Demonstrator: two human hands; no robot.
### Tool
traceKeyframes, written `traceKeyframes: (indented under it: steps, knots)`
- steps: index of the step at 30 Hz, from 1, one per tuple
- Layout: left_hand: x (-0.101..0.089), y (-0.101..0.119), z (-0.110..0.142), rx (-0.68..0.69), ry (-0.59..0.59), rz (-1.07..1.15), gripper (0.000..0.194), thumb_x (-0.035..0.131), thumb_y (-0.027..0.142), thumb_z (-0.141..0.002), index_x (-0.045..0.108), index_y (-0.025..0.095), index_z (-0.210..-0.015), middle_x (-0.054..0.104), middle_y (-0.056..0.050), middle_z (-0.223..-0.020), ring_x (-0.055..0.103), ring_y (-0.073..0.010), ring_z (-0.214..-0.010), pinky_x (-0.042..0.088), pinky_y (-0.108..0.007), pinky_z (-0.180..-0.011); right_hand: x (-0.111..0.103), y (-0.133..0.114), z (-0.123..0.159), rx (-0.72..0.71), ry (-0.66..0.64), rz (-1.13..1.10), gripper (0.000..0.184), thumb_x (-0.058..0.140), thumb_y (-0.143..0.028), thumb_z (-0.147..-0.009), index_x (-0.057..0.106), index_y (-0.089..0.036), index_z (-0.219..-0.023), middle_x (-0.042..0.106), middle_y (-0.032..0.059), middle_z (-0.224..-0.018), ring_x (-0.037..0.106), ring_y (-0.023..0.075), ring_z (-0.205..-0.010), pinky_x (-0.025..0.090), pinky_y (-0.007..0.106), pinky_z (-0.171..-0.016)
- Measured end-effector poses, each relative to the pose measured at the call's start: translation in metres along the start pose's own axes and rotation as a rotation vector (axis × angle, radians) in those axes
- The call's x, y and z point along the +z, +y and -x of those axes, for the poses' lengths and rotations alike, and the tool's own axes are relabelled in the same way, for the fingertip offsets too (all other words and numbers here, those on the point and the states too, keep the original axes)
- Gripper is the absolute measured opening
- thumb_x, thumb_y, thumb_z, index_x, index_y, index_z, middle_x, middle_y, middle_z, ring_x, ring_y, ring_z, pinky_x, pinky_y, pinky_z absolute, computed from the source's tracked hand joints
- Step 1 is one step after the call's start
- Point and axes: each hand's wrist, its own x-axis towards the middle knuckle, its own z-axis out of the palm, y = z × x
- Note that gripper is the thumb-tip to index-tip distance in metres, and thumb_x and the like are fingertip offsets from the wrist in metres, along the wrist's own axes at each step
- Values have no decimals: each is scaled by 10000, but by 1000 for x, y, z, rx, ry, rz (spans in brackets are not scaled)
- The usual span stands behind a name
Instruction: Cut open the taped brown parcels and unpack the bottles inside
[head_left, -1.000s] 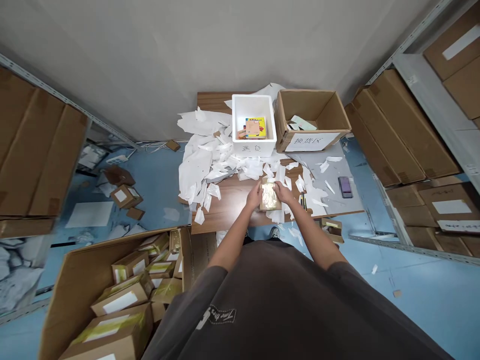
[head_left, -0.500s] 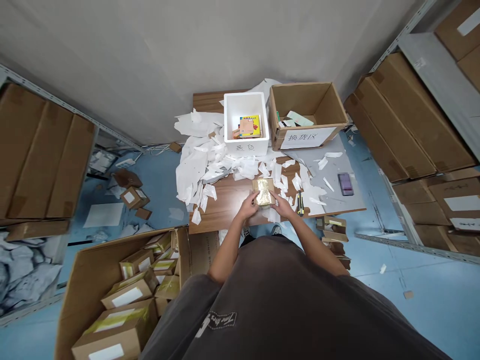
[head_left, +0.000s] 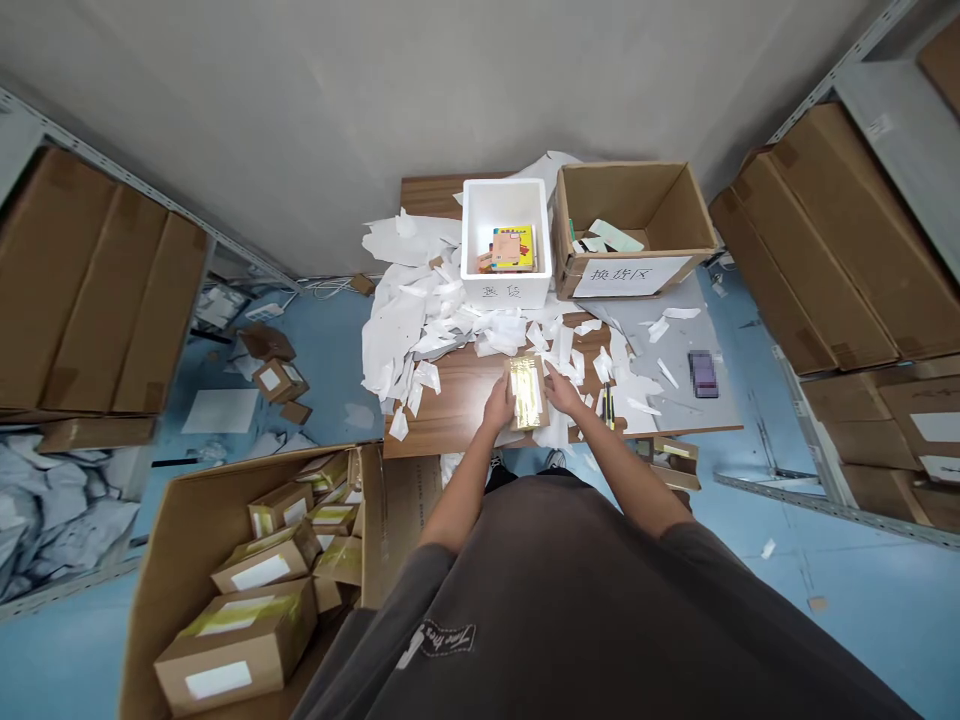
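Note:
A small cardboard box (head_left: pixel 528 393) with shiny yellowish tape along its top is held over the front edge of the wooden table. My left hand (head_left: pixel 499 403) grips its left side, fingers closed against the cardboard. On the opposite side, the fingers of my right hand (head_left: pixel 562 390) are bent at the upper right edge of the box. A yellow and black utility knife (head_left: pixel 608 406) lies just right of my right hand. Torn white paper scraps (head_left: pixel 499 330) are strewn behind the box and to both sides.
A white foam bin (head_left: pixel 506 292) with small colourful boxes and a labelled carton (head_left: pixel 634 277) stand at the table's back. A large open carton (head_left: pixel 142 590) full of taped parcels is at my lower left. Shelves with brown cartons (head_left: pixel 825 230) flank both sides.
The small box has turned and tipped a little between my hands. My right hand has moved up along its right edge. The whole view has shifted slightly.

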Motion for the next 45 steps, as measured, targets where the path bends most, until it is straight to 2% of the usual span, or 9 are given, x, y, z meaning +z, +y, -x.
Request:
traceKeyframes:
  steps: [5, 8, 16, 23, 26, 30, 34, 41, 45]
  knots:
    - [6, -23, 38, 27, -229, -67, 1157, 884, 176, -738, 327, 228, -1751, 177, -170, -1842, 322, -413, -1657, 423, -505, -1291, 37, 28, 48, -104, -124, -22, 1089, 733, -212, -819, 237, -269, -1786, 407, 118, -1765, 503, 362, -1549, 482, 523, -1225]
    - [11, -20, 49, 8, -231, -75, 1151, 894, 189, -746, 333, 252, -1749, 251, -163, -1824, 418, -408, -1609, 460, -500, -1258, 51, 27, 63, -72, -103, -38, 1069, 712, -196, -849, 215, -289, -1791, 414, 102, -1764, 500, 331, -1559, 479, 502, -1229]
    - [-27, 15, 23, 25, -26, -21, 627, 696, 437, -1008, 575, 303, -1609, 762, -55, -1409, 770, -237, -1058, 597, -362, -1015, -18, -10, 27, -66, 52, 70, 567, 529, -441, -1112, 533, -271, -1653, 796, 95, -1311, 747, 319, -1152, 565, 421, -1036]
    - [-20, 29, -14, -218, 134, -19, 729, 504, 545, -1096, 371, 208, -1729, 685, -163, -1522, 688, -340, -1337, 533, -450, -1109, -19, -30, -14, 88, 50, -38, 644, 454, -515, -1119, 468, -210, -1687, 756, 129, -1403, 730, 327, -1206, 550, 456, -1106]
    - [-26, 15, -1, -82, 157, 23, 836, 626, 553, -1031, 328, 245, -1749, 487, -147, -1716, 588, -329, -1471, 492, -451, -1190, -8, -18, 4, -18, 71, -101, 735, 530, -451, -1061, 363, -238, -1745, 667, 129, -1541, 682, 339, -1324, 511, 514, -1183]
    - [-23, -10, 35, 146, -79, 117, 1144, 903, 462, -774, 342, 242, -1746, 315, -138, -1808, 377, -355, -1636, 411, -485, -1286, 14, 0, 47, -205, -33, -128, 896, 653, -322, -920, 338, -286, -1758, 476, 90, -1726, 506, 350, -1545, 445, 556, -1257]
    - [-12, -18, 51, 85, -71, 218, 1017, 833, 381, -846, 354, 297, -1739, 482, -94, -1728, 584, -314, -1489, 506, -464, -1215, 21, 1, 65, -194, 14, -162, 738, 570, -327, -992, 430, -304, -1716, 515, 60, -1704, 493, 319, -1562, 441, 530, -1263]
    - [-23, 4, 12, -75, 193, 230, 691, 638, 441, -1051, 452, 248, -1689, 727, -113, -1475, 703, -259, -1333, 584, -386, -1089, -19, -20, 5, -86, 18, -141, 716, 441, -432, -1105, 284, -234, -1775, 738, 107, -1449, 715, 307, -1261, 565, 473, -1110]
    - [-21, 3, -3, -172, 43, 133, 806, 655, 344, -1009, 342, 227, -1743, 616, -117, -1615, 656, -288, -1404, 548, -413, -1146, -1, -26, -26, -59, -99, -57, 879, 548, -322, -1013, 173, -198, -1798, 629, 130, -1597, 662, 328, -1361, 539, 485, -1164]
